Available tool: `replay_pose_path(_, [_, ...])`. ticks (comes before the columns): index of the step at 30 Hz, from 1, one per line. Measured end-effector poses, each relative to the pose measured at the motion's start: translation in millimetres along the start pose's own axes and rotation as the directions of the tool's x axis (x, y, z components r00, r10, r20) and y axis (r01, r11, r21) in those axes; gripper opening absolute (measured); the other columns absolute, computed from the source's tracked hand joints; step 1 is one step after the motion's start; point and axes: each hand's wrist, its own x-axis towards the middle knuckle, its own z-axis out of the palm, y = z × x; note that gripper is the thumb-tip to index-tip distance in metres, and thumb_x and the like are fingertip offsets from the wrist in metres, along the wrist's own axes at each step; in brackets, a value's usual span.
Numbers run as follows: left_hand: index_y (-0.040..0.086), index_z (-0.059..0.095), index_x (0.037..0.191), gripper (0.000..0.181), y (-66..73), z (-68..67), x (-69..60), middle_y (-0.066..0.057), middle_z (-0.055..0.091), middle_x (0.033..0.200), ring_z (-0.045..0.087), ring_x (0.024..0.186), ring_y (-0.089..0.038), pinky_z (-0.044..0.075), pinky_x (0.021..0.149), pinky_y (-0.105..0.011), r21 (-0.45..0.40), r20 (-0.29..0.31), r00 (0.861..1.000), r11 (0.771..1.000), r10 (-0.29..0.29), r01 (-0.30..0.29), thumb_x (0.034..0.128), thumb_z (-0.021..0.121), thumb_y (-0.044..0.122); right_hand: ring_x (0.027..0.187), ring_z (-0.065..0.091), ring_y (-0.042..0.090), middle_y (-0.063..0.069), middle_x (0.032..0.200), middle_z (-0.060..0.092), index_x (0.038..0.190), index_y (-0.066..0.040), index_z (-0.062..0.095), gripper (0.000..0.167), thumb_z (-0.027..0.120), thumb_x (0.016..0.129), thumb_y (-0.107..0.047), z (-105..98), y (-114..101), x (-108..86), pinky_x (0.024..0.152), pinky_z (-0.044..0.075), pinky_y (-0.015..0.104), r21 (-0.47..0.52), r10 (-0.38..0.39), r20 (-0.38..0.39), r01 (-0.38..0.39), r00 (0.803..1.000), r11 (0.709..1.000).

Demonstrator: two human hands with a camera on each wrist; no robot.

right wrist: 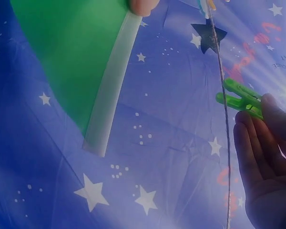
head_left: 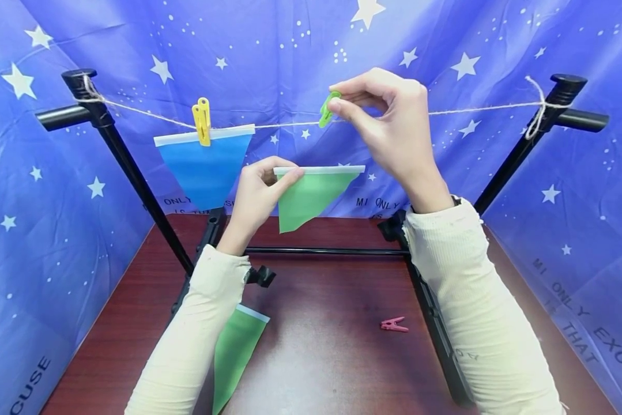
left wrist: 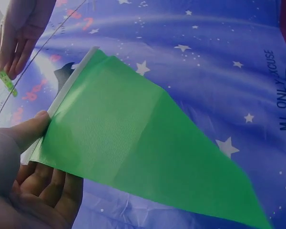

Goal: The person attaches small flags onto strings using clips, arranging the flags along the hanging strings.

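Between thumb and fingers, my left hand [head_left: 263, 193] pinches the white top strip of a green pennant [head_left: 313, 193] near its left end. The pennant hangs below the string [head_left: 290, 124], apart from it. Higher up and to the right, my right hand [head_left: 391, 118] pinches a light green clothespin [head_left: 327, 109] by its handle end. In the right wrist view, the clothespin's [right wrist: 238, 98] tips reach the string; whether they grip it I cannot tell. A blue pennant [head_left: 204, 167] hangs at the left, with a yellow clothespin [head_left: 202, 122] on its white top strip.
Two black posts [head_left: 134, 167] hold the string's ends, joined low by a black crossbar [head_left: 326, 251]. On the dark red table [head_left: 331, 369] lie a pink clothespin [head_left: 394, 324] at the right and another green pennant [head_left: 235, 351], partly behind the left sleeve. Starry blue cloth [head_left: 290, 63] surrounds the table.
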Motion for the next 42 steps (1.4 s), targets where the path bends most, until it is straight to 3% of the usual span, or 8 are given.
replay_pose_path(8, [0.006,0.076,0.095,0.02,1.2,2.8,5.6,-0.004,0.07,0.079,0.047,0.054,-0.012,0.04,0.054,-0.024,-0.001,-0.025,1.0,1.0,0.009,-0.009,0.0884,0.077,0.025,0.077,0.07,0.0,0.009,0.09,0.076,0.097,-0.001,0.077,0.016,0.078,0.086,-0.012,1.0,4.4,2.3,0.077,0.054,0.02,-0.058,0.008,0.031,-0.006,0.999,0.998])
replay_pose_path(13, [0.004,0.075,0.095,0.02,1.5,3.6,6.9,-0.006,0.071,0.083,0.058,0.06,-0.014,0.046,0.058,-0.025,-0.02,-0.037,0.999,1.0,0.006,-0.006,0.0897,0.076,0.023,0.078,0.069,-0.004,0.01,0.093,0.076,0.098,-0.004,0.078,0.017,0.079,0.086,-0.015,1.7,5.0,1.5,0.077,0.053,0.017,-0.121,0.074,0.049,-0.067,0.996,0.99])
replay_pose_path(17, [0.005,0.075,0.095,0.02,2.9,5.0,8.4,-0.004,0.071,0.085,0.06,0.062,-0.015,0.046,0.058,-0.026,-0.029,-0.051,0.999,0.999,0.013,-0.014,0.0901,0.075,0.024,0.078,0.068,-0.005,0.01,0.094,0.076,0.098,-0.005,0.078,0.017,0.079,0.086,-0.016,0.9,5.5,0.6,0.085,0.052,0.019,-0.14,0.098,0.061,-0.089,0.993,0.986])
replay_pose_path(20, [0.005,0.075,0.096,0.02,6.0,6.1,9.7,-0.002,0.071,0.086,0.061,0.064,-0.016,0.046,0.059,-0.027,-0.043,-0.062,0.998,0.999,0.024,-0.027,0.0905,0.075,0.024,0.077,0.068,-0.006,0.011,0.093,0.076,0.097,-0.004,0.078,0.015,0.079,0.086,-0.014,0.5,5.8,-0.1,0.1,0.045,0.02,-0.132,0.085,0.076,-0.075,0.993,0.988])
replay_pose_path(23, [0.004,0.074,0.096,0.02,9.8,6.9,10.6,-0.002,0.07,0.086,0.061,0.066,-0.016,0.046,0.059,-0.027,-0.065,-0.076,0.996,0.997,0.039,-0.044,0.0908,0.074,0.024,0.078,0.068,-0.005,0.012,0.092,0.076,0.096,-0.003,0.078,0.014,0.079,0.086,-0.013,0.9,5.9,-1.2,0.105,0.041,0.019,-0.129,0.081,0.095,-0.068,0.992,0.989])
replay_pose_path(30, [0.003,0.074,0.096,0.021,15.4,8.4,13.0,0.0,0.07,0.084,0.059,0.065,-0.015,0.043,0.058,-0.026,-0.082,-0.12,0.992,0.995,0.042,-0.052,0.0911,0.074,0.023,0.081,0.069,-0.001,0.008,0.092,0.076,0.096,-0.005,0.079,0.014,0.078,0.086,-0.015,1.1,6.1,-5.1,0.078,0.053,0.018,-0.148,0.104,0.128,-0.085,0.986,0.985])
replay_pose_path(42, [-0.005,0.072,0.098,0.018,22.1,12.1,16.0,0.001,0.07,0.085,0.057,0.065,-0.011,0.043,0.058,-0.023,-0.114,-0.124,0.991,0.992,0.045,-0.059,0.0918,0.072,0.012,0.084,0.07,0.002,0.008,0.095,0.075,0.099,-0.003,0.078,0.016,0.077,0.087,-0.013,-0.4,8.0,-9.0,0.081,0.054,0.019,-0.139,0.104,0.155,-0.082,0.982,0.987])
